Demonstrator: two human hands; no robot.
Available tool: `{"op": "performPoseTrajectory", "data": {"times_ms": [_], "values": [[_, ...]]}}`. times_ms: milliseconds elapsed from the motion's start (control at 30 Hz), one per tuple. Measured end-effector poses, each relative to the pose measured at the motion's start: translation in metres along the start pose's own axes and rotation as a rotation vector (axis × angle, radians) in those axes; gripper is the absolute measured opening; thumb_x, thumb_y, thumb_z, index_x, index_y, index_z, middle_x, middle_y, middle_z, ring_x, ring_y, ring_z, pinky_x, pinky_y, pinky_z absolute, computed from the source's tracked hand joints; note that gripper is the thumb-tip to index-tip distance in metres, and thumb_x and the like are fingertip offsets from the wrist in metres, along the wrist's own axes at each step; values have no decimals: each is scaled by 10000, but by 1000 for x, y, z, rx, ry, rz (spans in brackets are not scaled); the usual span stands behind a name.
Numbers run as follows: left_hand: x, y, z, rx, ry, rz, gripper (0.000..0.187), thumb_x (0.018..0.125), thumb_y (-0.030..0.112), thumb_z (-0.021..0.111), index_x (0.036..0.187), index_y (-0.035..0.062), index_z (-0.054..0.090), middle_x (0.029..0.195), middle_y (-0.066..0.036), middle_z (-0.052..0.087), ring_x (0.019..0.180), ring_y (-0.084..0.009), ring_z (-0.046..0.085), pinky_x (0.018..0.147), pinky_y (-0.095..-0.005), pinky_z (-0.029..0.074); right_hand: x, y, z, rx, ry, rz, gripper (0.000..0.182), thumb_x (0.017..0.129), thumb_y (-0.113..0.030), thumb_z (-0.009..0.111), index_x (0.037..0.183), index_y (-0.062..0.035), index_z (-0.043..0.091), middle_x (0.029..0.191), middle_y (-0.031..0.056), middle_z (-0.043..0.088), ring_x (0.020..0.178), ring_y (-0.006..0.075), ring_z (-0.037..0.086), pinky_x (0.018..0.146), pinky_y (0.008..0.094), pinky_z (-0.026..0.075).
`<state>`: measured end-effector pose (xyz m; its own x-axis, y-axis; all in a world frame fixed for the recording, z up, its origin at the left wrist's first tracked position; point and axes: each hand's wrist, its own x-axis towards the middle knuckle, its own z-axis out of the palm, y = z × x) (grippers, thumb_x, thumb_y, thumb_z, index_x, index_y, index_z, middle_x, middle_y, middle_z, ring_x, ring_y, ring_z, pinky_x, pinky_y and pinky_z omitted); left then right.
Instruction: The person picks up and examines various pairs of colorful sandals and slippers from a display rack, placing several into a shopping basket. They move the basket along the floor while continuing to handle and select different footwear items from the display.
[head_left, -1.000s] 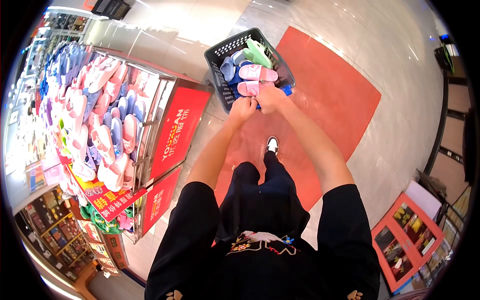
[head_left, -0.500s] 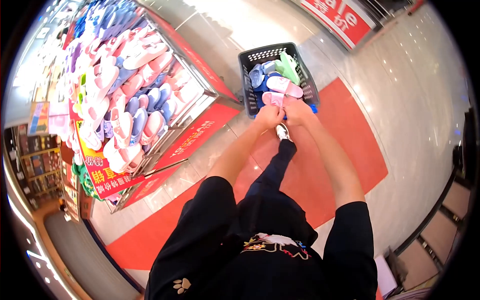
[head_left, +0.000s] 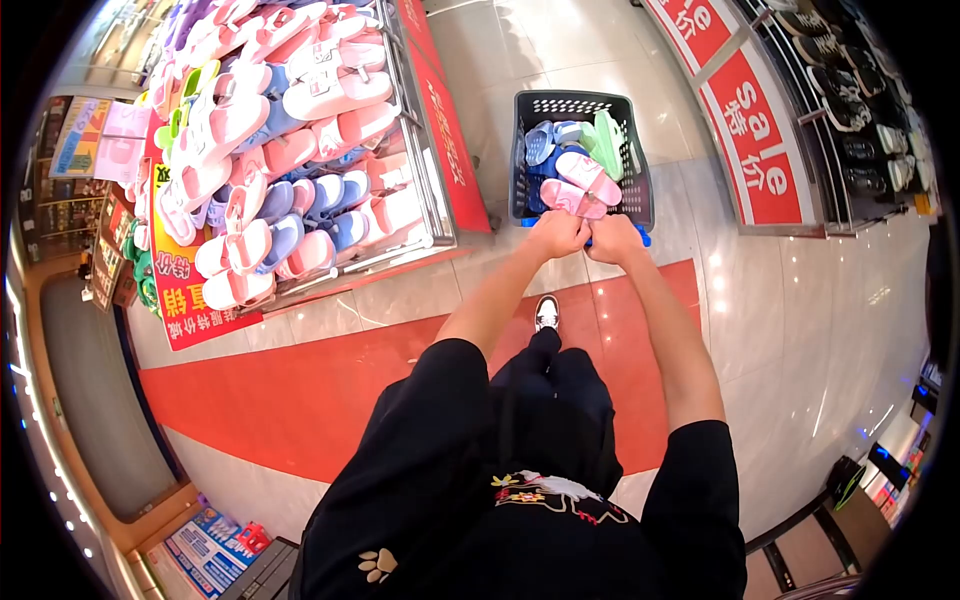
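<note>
basket [head_left: 527,150], dark and perforated, sits on the pale tiled floor [head_left: 800,300] at twelve o'clock from the person, straight ahead of both outstretched arms. it is full of slippers: a pink slipper [head_left: 588,177] lies on top toward the near side, a second pink one [head_left: 563,196] is just beside the knuckles, a green slipper [head_left: 607,132] stands tilted against the right wall, and blue slippers [head_left: 541,142] fill the far left part. the left hand [head_left: 558,235] is clenched on the basket's near edge, where a blue handle [head_left: 638,237] shows past the hands. the right hand [head_left: 613,240] is clenched on that same near edge, touching the left hand, knuckles up.

at ten o'clock stands a wire display rack [head_left: 425,190] heaped with pink, white and blue slippers [head_left: 290,160], with a red panel [head_left: 450,140] along its side, near the basket but not touching it. a red sign with yellow edge [head_left: 185,290] hangs at the rack's lower left. at two o'clock a second stand carries a red sale sign [head_left: 760,150], and dark shoes [head_left: 860,110] lie on its shelves. a red strip of floor [head_left: 300,400] runs under the person's feet, and one shoe [head_left: 546,312] shows at six o'clock from the hands.
</note>
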<state>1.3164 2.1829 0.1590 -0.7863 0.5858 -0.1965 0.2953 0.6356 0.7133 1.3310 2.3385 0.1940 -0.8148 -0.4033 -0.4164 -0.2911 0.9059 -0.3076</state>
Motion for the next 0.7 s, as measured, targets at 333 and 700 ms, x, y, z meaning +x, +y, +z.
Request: {"op": "performPoseTrajectory", "data": {"times_ms": [333, 700], "values": [[102, -24, -46, -80, 152, -39, 380, 822, 287, 452, 622, -5, 589, 681, -238, 592, 676, -411, 591, 649, -494, 473, 98, 60, -66, -21, -42, -121, 213, 602, -222, 625, 729, -53, 649, 711, 169, 646, 686, 316, 640, 662, 417, 512], [211, -68, -110, 73, 102, -243, 407, 812, 327, 424, 662, 13, 634, 694, -232, 606, 691, -403, 605, 690, -494, 486, 229, 115, -125, -4, -137, -233, 202, 632, -198, 596, 749, -50, 668, 768, 173, 662, 725, 325, 651, 679, 426, 522]]}}
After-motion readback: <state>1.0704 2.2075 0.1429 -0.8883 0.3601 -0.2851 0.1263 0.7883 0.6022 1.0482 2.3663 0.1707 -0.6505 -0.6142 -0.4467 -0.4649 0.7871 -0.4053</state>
